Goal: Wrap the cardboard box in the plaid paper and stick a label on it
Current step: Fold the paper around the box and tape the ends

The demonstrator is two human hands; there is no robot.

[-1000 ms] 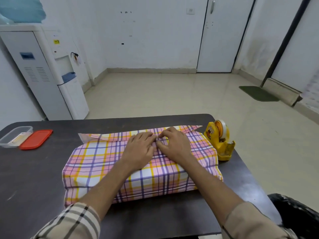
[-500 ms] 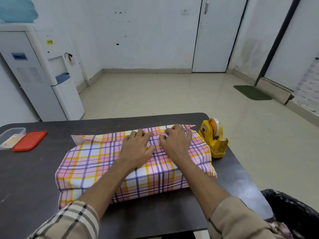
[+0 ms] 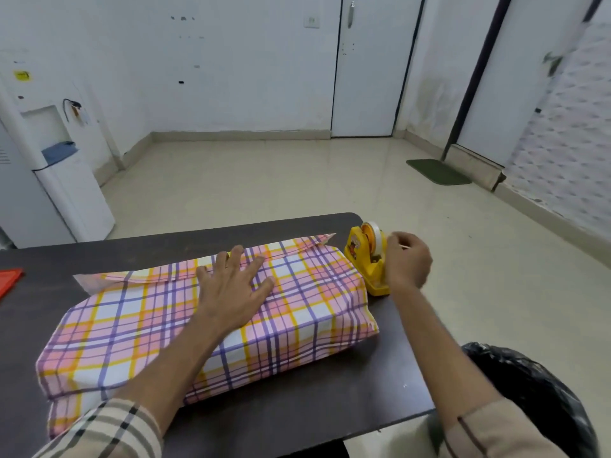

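Head cam looks fwd/down, close over table (image 3: 297,408).

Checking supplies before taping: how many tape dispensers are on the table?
1. The yellow tape dispenser stands at the table's far right edge beside the wrapped box, the right hand at it. The table's left end is out of frame, so more may be hidden.

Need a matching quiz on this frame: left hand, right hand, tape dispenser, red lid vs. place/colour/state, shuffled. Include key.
Things:
1. left hand
2. right hand
3. tape dispenser
4. red lid

Place or state:
A. far left of the table, cut off by the frame
B. fingers curled, at the dispenser
C. flat on the plaid paper
D. yellow, right of the paper

Pairs: 1-C, 2-B, 3-D, 4-A
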